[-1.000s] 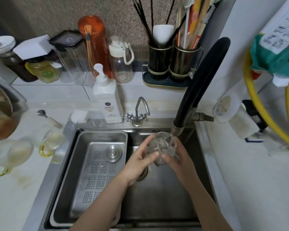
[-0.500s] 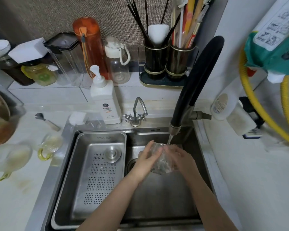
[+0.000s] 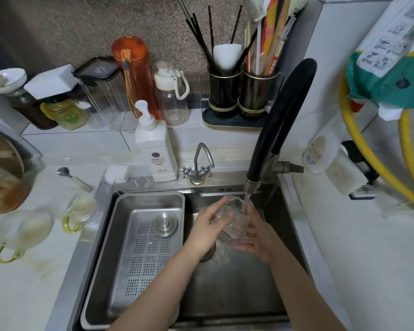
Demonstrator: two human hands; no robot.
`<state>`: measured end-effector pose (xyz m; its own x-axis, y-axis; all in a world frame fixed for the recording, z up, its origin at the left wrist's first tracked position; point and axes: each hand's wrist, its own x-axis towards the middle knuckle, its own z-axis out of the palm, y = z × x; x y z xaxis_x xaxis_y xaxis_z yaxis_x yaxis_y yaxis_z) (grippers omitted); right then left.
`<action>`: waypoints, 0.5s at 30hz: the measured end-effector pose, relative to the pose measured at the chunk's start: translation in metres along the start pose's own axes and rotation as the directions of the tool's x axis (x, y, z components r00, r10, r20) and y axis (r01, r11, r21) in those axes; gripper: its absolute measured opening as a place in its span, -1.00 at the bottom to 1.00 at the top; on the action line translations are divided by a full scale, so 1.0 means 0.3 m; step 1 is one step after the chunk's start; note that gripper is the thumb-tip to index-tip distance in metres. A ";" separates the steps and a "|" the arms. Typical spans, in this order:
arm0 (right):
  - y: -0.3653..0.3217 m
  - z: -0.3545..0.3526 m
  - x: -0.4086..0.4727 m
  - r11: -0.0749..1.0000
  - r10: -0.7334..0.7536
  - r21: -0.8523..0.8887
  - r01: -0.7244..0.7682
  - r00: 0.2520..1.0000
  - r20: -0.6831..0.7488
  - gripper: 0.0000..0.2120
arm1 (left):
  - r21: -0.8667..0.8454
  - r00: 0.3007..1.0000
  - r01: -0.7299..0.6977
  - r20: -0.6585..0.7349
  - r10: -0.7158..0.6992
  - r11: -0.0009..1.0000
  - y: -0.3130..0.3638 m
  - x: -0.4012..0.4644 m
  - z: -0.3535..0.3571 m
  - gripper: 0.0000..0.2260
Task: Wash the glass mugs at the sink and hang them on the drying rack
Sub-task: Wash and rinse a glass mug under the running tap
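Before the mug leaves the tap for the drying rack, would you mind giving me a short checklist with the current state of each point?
1. Both hands hold the glass mug: ok. The left hand grips its near side, the right hand cups it from the right.
2. Water reaches the mug: ok. The stream from the black faucet falls onto it.
3. Mug rinsed clean: cannot tell; glass and water blur together.
4. Drying rack within reach: cannot tell; no rack shows in this view.
5. More mugs waiting: ok. Two yellow-handled mugs lie on the counter left of the sink.
6. Strainer tray clear of the hands: ok.
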<state>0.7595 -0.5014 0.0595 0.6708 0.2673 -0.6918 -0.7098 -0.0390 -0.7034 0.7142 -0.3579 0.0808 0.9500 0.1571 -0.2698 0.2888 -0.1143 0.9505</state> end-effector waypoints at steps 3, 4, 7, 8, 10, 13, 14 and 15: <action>0.015 -0.014 -0.020 0.995 -0.038 0.090 0.038 0.999 0.004 -0.38 | 0.166 0.996 -0.053 -0.064 0.064 0.985 0.006 0.023 0.050 -0.67; 0.017 -0.020 -0.028 0.992 -0.046 0.115 0.045 0.999 0.004 -0.37 | 0.256 0.990 -0.065 -0.106 0.094 0.965 0.011 0.028 0.067 -0.68; 0.019 -0.048 -0.050 0.983 -0.033 0.180 0.038 0.999 -0.027 -0.32 | 0.620 0.972 -0.057 -0.146 0.187 0.782 0.050 0.046 0.124 -0.69; 0.018 -0.056 -0.052 0.981 -0.045 0.188 0.052 0.998 -0.037 -0.32 | 0.720 0.976 -0.040 -0.120 0.181 0.692 0.071 0.058 0.145 -0.67; 0.012 -0.060 -0.065 0.981 -0.073 0.178 0.083 0.996 -0.060 -0.45 | 0.855 0.995 -0.007 -0.044 0.085 0.518 0.111 0.101 0.177 -0.59; 0.022 -0.063 -0.071 0.989 -0.108 0.095 0.113 0.992 -0.061 -0.58 | 0.915 0.998 0.040 -0.016 -0.062 0.401 0.145 0.143 0.183 -0.54; 0.032 -0.069 -0.066 0.988 -0.121 0.091 0.126 0.991 -0.057 -0.59 | 0.918 0.999 -0.018 0.030 -0.024 0.397 0.141 0.146 0.181 -0.60; 0.037 -0.074 -0.063 0.987 -0.136 0.082 0.140 0.989 -0.051 -0.58 | 0.915 0.997 -0.080 0.079 0.018 0.394 0.134 0.139 0.169 -0.65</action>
<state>0.7439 -0.5282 0.0611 0.7713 0.2211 -0.5968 -0.6241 0.0784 -0.7774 0.7716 -0.4056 0.1001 0.9615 0.0772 -0.2636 0.1467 -0.9556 0.2554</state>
